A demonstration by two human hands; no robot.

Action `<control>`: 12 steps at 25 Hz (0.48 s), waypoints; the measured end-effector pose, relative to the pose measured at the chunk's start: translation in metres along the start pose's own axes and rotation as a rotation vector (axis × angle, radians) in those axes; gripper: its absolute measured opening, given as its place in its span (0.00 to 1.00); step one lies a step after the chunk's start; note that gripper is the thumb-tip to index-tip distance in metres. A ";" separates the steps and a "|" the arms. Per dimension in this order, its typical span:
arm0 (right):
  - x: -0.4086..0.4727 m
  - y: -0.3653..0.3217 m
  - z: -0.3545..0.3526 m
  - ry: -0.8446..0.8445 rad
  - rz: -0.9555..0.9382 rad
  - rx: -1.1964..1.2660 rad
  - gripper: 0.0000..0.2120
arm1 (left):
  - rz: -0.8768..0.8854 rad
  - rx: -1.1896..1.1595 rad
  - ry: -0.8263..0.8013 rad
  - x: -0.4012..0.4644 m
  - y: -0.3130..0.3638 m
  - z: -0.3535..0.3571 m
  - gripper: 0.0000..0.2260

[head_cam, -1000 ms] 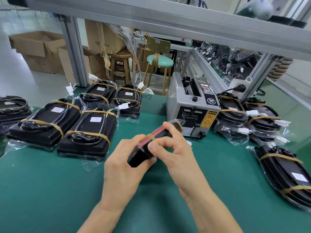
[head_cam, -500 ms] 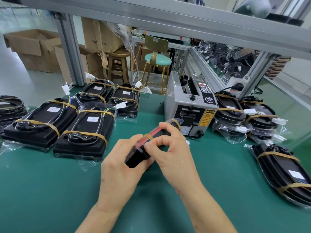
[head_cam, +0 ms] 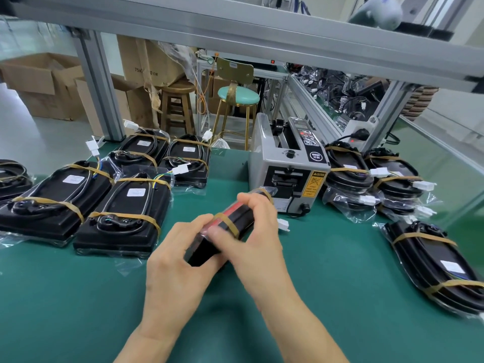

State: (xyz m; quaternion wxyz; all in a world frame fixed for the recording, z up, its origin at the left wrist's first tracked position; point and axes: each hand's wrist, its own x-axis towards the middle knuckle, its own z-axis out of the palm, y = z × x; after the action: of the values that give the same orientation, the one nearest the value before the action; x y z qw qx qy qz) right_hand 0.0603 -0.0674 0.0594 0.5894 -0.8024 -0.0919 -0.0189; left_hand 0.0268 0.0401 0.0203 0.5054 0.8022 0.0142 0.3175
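1. Head view: a worker's left hand (head_cam: 178, 260) grips the near end of a black unit (head_cam: 200, 254), fingers curled beneath it and thumb on its upper edge.
2. The unit, red-striped along one side, is held tilted just above the green mat (head_cam: 78, 310) at mid-bench, in front of the tape dispenser (head_cam: 288, 176).
3. The right hand (head_cam: 259, 239) clasps the far half, fingers hooked over the top, its blurred thumb beside the tan rubber band (head_cam: 227, 224).
4. The step appears to be seating that band. Done well, the left hand would steady the unit while the right thumb lays the band flat and untwisted, clear of the white connector (head_cam: 284, 225) dangling behind.
5. On the mat, bagged units (head_cam: 52, 200) bound with similar bands lie at left, the dispenser stands at centre, and more stacked units (head_cam: 432, 258) crowd the right.
6. Beyond the aluminium frame (head_cam: 102, 93) are cardboard boxes (head_cam: 39, 82) on a pale floor, then a wooden stool (head_cam: 178, 106) and a teal stool (head_cam: 238, 96).
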 end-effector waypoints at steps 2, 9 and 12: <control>0.004 0.002 -0.011 0.008 -0.029 -0.057 0.29 | 0.007 -0.027 -0.019 0.002 -0.002 -0.005 0.25; 0.064 0.038 -0.069 -0.248 -0.003 -0.122 0.13 | -0.193 -0.185 -0.224 0.020 -0.015 -0.047 0.31; 0.072 0.046 -0.064 -0.315 0.038 -0.025 0.12 | -0.008 0.197 -0.194 0.029 0.002 -0.048 0.33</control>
State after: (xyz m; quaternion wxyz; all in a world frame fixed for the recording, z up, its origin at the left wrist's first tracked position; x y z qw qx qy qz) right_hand 0.1441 -0.1323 0.0450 0.5577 -0.8045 -0.1675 0.1171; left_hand 0.0241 0.0875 0.0506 0.4245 0.8748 -0.0003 0.2335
